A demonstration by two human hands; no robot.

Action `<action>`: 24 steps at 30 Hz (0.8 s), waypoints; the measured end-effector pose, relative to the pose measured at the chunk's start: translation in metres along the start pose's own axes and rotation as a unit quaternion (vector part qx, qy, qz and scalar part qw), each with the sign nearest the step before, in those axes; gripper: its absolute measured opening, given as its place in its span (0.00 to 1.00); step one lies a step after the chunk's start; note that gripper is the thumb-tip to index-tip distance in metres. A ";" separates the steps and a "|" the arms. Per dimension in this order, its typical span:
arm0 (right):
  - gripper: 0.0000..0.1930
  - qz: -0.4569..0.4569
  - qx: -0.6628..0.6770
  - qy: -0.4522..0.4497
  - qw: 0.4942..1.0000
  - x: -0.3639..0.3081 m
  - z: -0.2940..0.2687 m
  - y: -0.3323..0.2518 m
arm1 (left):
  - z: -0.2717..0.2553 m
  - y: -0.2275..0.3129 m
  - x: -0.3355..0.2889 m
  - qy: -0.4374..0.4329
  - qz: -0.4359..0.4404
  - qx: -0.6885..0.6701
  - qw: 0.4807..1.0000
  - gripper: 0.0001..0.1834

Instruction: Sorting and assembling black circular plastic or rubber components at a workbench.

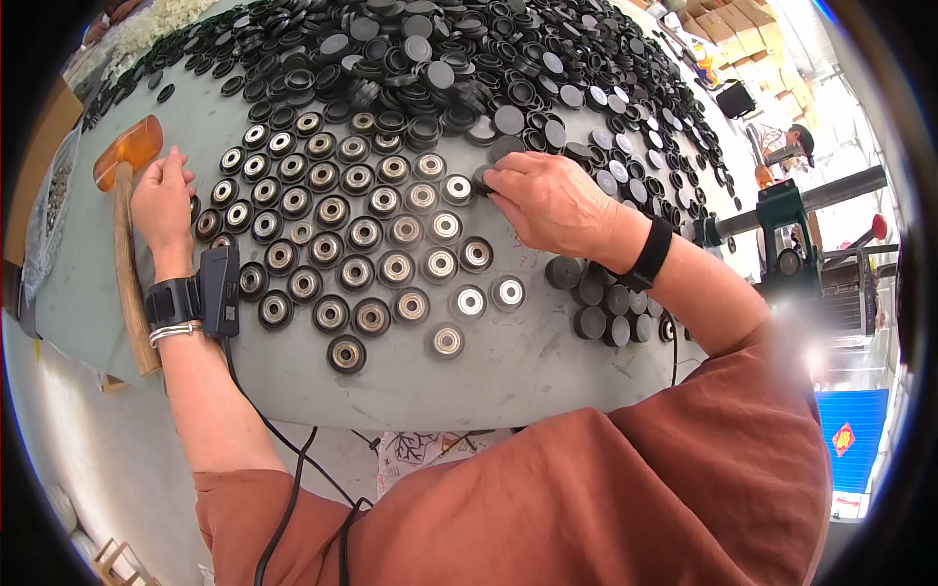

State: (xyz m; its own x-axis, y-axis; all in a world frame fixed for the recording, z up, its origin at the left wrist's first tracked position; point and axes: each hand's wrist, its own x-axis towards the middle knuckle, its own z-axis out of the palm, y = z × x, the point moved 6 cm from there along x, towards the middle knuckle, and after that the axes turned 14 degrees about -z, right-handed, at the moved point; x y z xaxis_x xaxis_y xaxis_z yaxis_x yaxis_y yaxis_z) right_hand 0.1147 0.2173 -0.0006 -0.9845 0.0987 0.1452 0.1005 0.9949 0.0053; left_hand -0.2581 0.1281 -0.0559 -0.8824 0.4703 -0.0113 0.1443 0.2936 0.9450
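Observation:
My right hand (557, 203) pinches a round black cap (482, 181) between thumb and fingertips, just right of the rows of metal bearings. Many of these bearings (396, 267) wear black rims; a bare silver bearing (508, 292) lies nearer to me. At the left, my left hand (162, 203) is raised with its fingers curled together; whether anything is in them is hidden. Beside it lies a mallet with an amber-orange head (132, 153) and a wooden handle (127, 264). The hand appears next to the handle, not wrapped round it.
A large heap of black caps (420, 59) covers the far side of the grey table (489, 366). Capped pieces (591, 288) cluster below my right wrist. A green metal press (787, 230) stands at the right. Cables hang from my left wrist device (220, 291). Another person (785, 142) is beyond.

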 end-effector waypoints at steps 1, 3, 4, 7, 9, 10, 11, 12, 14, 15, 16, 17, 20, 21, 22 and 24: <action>0.05 0.000 0.000 0.000 1.000 0.000 0.001 -0.001 | -0.001 0.000 0.000 0.000 0.000 0.000 1.000 0.16; 0.05 -0.027 -0.046 -0.024 0.998 -0.001 0.006 -0.005 | -0.002 0.000 0.001 0.003 -0.001 -0.014 1.000 0.16; 0.05 -0.029 -0.048 -0.024 0.998 -0.002 0.008 -0.004 | -0.003 0.001 0.001 0.004 0.000 -0.016 1.000 0.16; 0.07 -0.066 -0.047 0.046 0.996 -0.004 -0.001 -0.010 | -0.005 0.001 -0.001 0.010 -0.003 -0.015 1.000 0.16; 0.11 -0.001 0.002 -0.060 0.998 0.001 0.001 -0.003 | -0.003 0.002 -0.003 0.005 0.003 -0.001 1.000 0.16; 0.11 -0.003 -0.004 -0.057 0.998 0.004 -0.002 -0.003 | -0.002 0.003 -0.003 0.007 0.007 -0.005 1.000 0.16; 0.11 0.022 -0.009 -0.040 0.999 0.005 -0.006 -0.002 | 0.001 0.003 -0.002 0.005 0.003 -0.006 1.000 0.16; 0.11 0.044 -0.009 -0.023 0.999 0.007 -0.007 -0.002 | 0.000 0.000 -0.003 0.004 -0.003 -0.002 1.000 0.16; 0.10 0.065 -0.043 -0.097 0.992 0.007 -0.018 -0.004 | -0.002 0.000 -0.004 0.009 -0.002 -0.006 1.000 0.16; 0.10 0.090 -0.079 -0.172 0.978 0.002 -0.020 -0.001 | -0.002 0.001 -0.005 0.010 0.000 -0.012 1.000 0.16; 0.12 0.087 -0.032 -0.137 0.986 0.005 -0.026 0.003 | -0.004 0.001 -0.006 0.013 -0.001 -0.011 1.000 0.16; 0.12 0.083 -0.030 -0.137 0.987 0.014 -0.022 0.009 | -0.005 0.000 -0.006 0.012 -0.001 -0.006 1.000 0.16; 0.14 0.063 0.039 0.066 0.995 0.052 -0.024 0.025 | -0.002 0.004 -0.006 0.005 0.003 -0.010 1.000 0.15; 0.14 0.066 0.038 0.066 0.995 0.064 -0.014 0.033 | 0.002 0.004 -0.004 0.002 0.004 -0.013 1.000 0.15; 0.14 0.066 0.040 0.067 0.995 0.073 -0.008 0.038 | 0.002 0.004 -0.004 0.004 0.004 -0.013 1.000 0.15; 0.14 0.074 0.029 0.057 0.995 0.081 -0.001 0.046 | 0.002 0.002 -0.003 0.002 0.004 -0.022 1.000 0.15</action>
State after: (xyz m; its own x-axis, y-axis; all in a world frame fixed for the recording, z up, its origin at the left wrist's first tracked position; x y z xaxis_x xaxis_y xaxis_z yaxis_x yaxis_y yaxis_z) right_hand 0.0396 0.2716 0.0122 -0.9361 0.2451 0.2523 0.2317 0.9693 -0.0817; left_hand -0.2542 0.1289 -0.0541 -0.8827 0.4699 -0.0022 0.1320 0.2525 0.9586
